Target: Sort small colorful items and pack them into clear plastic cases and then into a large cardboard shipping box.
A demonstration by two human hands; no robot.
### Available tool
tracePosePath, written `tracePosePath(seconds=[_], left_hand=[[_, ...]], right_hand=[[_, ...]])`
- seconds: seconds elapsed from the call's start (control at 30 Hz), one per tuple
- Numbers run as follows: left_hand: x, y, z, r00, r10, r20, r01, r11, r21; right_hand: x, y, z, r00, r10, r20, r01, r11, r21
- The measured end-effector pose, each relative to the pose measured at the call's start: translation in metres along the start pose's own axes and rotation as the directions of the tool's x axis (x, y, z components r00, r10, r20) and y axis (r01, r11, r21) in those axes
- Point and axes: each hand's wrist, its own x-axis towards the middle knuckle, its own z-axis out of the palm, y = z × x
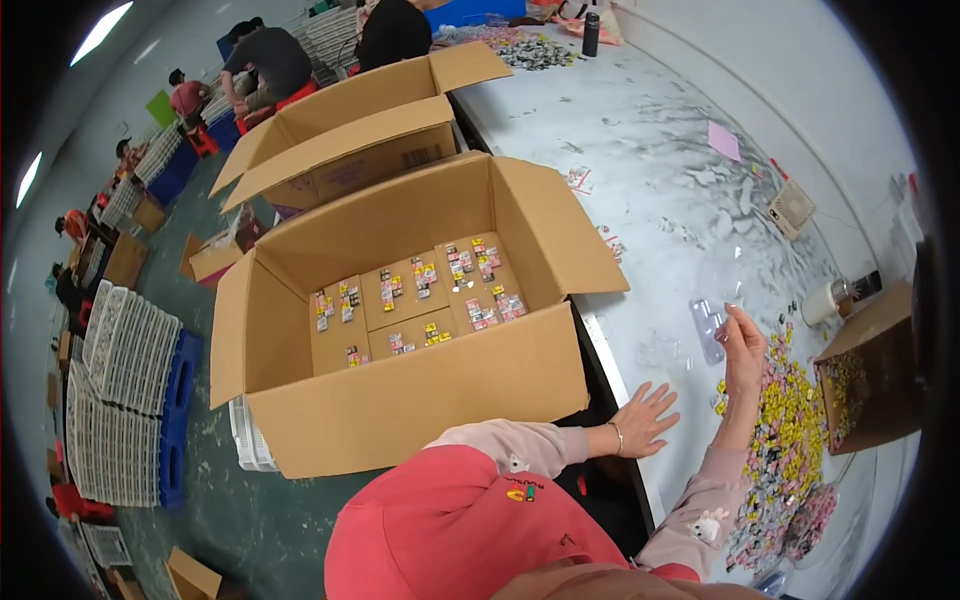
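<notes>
My left hand [645, 420] lies palm down at the table's near edge, fingers spread, holding nothing. Over the table to its right, my right hand [742, 348] has its fingers bent together at the edge of a clear plastic blister tray [706, 332] with moulded hollows. Another clear plastic piece [663, 352] seems to lie just beyond my left hand. Beside my right forearm spreads a heap of small yellow, pink, black and white pieces [790, 420]. Left of my hands stands an open cardboard carton [420, 400], with groups of small coloured pieces on cardboard inside.
A second open carton [370, 165] stands behind the first. On the table are a tipped cardboard box [870, 385], a white roll [822, 304], a small beige device [791, 208], a pink paper [723, 141] and a dark bottle [591, 35]. Stacked white trays [115, 435] stand left; people sit beyond.
</notes>
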Motion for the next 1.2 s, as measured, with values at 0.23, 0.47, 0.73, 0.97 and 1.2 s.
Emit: tracePosePath(seconds=[0.23, 0.47, 0.73, 0.97, 1.2], left_hand=[[0.025, -0.042, 0.046, 0.876, -0.350, -0.332, 0.140, 0.843, -0.520], [0.033, 0.006, 0.006, 0.982, 0.140, 0.129, -0.119, 0.980, -0.159], [0.032, 0.000, 0.013, 0.977, 0.112, 0.180, -0.154, 0.959, 0.238], [0.044, -0.021, -0.008, 0.998, 0.043, 0.045, -0.052, 0.977, 0.209], [0.063, 0.054, 0.048, 0.891, 0.423, 0.165, -0.380, 0.894, -0.239]], right_hand=[[-0.116, 0.043, -0.052, 0.877, -0.463, 0.127, 0.281, 0.280, -0.918], [-0.168, 0.085, -0.047, 0.906, -0.411, -0.099, 0.132, 0.497, -0.858], [-0.180, 0.105, -0.113, 0.820, -0.461, -0.340, -0.257, 0.235, -0.938], [-0.211, 0.109, -0.127, 0.834, -0.403, -0.376, -0.279, 0.278, -0.919], [-0.219, 0.109, -0.164, 0.805, -0.450, -0.386, -0.404, 0.060, -0.913]])
